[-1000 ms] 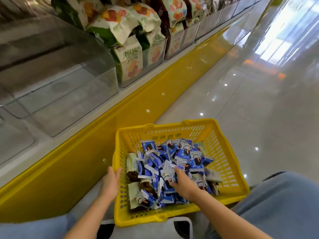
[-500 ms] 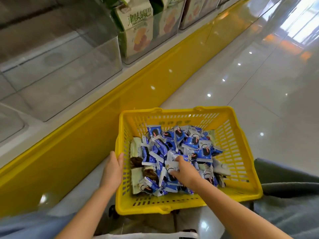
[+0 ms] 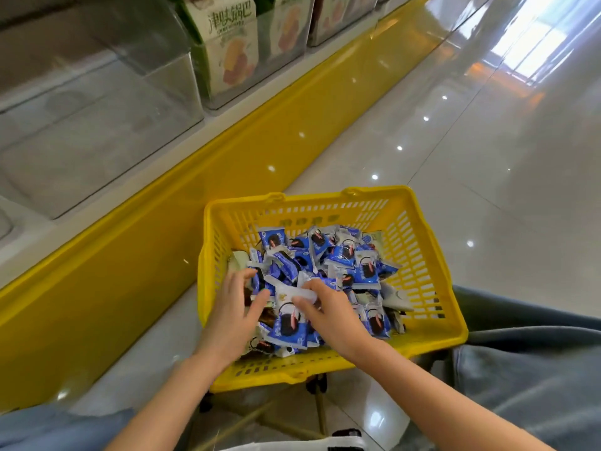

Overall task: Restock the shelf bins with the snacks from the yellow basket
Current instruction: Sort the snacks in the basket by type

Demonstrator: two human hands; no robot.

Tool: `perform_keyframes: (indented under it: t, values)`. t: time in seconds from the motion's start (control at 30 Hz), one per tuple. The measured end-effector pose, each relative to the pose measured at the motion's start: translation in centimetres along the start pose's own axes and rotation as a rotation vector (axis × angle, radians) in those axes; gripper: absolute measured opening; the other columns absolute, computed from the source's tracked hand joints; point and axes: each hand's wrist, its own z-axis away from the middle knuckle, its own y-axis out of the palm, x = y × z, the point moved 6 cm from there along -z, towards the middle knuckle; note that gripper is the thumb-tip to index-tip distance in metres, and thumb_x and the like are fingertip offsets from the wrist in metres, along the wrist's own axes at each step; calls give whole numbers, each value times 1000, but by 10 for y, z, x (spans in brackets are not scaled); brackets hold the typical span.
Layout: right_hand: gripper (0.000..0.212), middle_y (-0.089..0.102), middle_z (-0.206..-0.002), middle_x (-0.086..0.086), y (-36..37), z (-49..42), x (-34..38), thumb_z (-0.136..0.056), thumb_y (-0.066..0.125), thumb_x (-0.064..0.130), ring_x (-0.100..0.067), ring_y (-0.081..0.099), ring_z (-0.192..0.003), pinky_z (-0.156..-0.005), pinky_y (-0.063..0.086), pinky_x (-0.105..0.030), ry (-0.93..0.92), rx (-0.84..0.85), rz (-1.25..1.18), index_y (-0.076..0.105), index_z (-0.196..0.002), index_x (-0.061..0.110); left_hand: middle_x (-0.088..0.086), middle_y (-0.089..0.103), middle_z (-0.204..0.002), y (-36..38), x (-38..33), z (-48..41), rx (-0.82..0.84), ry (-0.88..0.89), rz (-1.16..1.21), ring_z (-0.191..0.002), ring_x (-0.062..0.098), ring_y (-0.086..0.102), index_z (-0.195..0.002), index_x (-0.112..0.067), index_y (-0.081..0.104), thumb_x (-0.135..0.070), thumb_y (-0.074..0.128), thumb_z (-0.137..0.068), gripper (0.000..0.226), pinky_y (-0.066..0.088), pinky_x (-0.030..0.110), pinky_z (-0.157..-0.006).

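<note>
Yellow plastic lattice makes up the yellow basket (image 3: 419, 288), which sits close in front of the person and under both forearms, apparently so that either hand can dip in without a stretch. A frame below it is only partly seen. The snack packets (image 3: 341, 255), mostly blue with some white, lie heaped loose inside, piled beneath and just beyond the fingers. None has gone to the shelf in this view. The likely target, a clear bin (image 3: 107, 102) with nothing visible in it, stands well up and away past the left hand (image 3: 232, 310), on the side away from the right hand. Its neighbour already holds green-and-white cartons (image 3: 227, 50). The step in hand looks like gathering a load. The left hand comes in over the basket's near rim, palm down, thumb spread toward the right hand and fingers bent into the heap. Whether those fingers have closed round a packet cannot be told. The right hand (image 3: 331, 315) lies close beside it, wrist low, its fingertips pinching a pale packet (image 3: 300, 292) that lies between the two hands. The slippery wrappers will probably slide, so scooping with both hands seems sensible.
</note>
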Motion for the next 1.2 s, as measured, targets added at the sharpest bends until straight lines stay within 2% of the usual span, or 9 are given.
perform_keyframes:
  t: [0.1,0.2,0.3,0.4,0.5,0.63,0.8,1.0,1.2]
  values:
    - [12,61,-72,-1,3,4,13,-95,51,30,-12,60,-62,-59,55,-33,-15,-32,-224,57,-92,20,-15,57,-118,35,-11,12,387,-130,379,-110,6,53,-122,-40,43,-65,57,-70,60,44,17,-89]
    - [12,62,-84,12,-2,3,0,-97,46,28,0,62,-76,-70,54,-23,3,-51,-379,58,-97,24,-20,62,-110,33,-9,10,302,-137,469,-105,3,59,-111,-41,49,-39,70,-76,41,48,17,-82]
    - [28,58,-115,11,-35,-3,-43,-95,49,32,-7,55,-109,-92,46,-24,101,-235,-20,50,-122,23,-24,59,-104,22,2,4,234,-177,470,-96,-8,57,-107,-39,47,-27,68,-83,34,45,7,-71]
    - [59,42,-140,-6,-48,-7,-96,-90,56,39,-21,40,-128,-104,37,-33,340,-90,315,35,-138,12,-21,58,-108,18,10,1,231,-211,452,-100,-4,56,-114,-34,45,-28,65,-84,37,45,14,-80]
    - [77,36,-144,-10,-34,-5,-120,-84,59,52,-28,28,-135,-109,31,-38,426,150,568,29,-140,9,-19,58,-108,18,12,-5,218,-244,489,-100,-1,57,-116,-32,44,-27,63,-86,36,46,21,-84]
    - [61,42,-136,-10,-27,-14,-121,-84,64,38,-26,40,-126,-103,37,-34,426,176,738,41,-133,11,-16,61,-109,27,9,-16,256,-273,548,-101,0,58,-112,-33,49,-25,60,-89,27,46,16,-79]
    - [43,55,-122,-8,-35,-19,-115,-82,67,18,-23,55,-106,-87,49,-32,440,163,618,48,-121,15,-22,59,-101,35,11,-27,264,-315,507,-93,-8,56,-103,-39,48,-26,60,-89,22,45,11,-71]
    - [46,57,-89,5,-61,-30,-70,-89,58,40,-1,53,-64,-49,39,-14,351,-113,171,43,-125,16,-14,57,-105,45,16,-41,302,-371,454,-102,5,56,-114,-27,46,-28,55,-92,23,42,21,-85]
    - [27,63,-97,3,-26,-37,-13,-91,55,36,-8,64,-77,-69,53,-22,250,50,-320,54,-114,21,-2,68,-109,59,6,-29,504,-530,904,-99,13,66,-117,-25,49,-48,58,-82,43,55,31,-77]
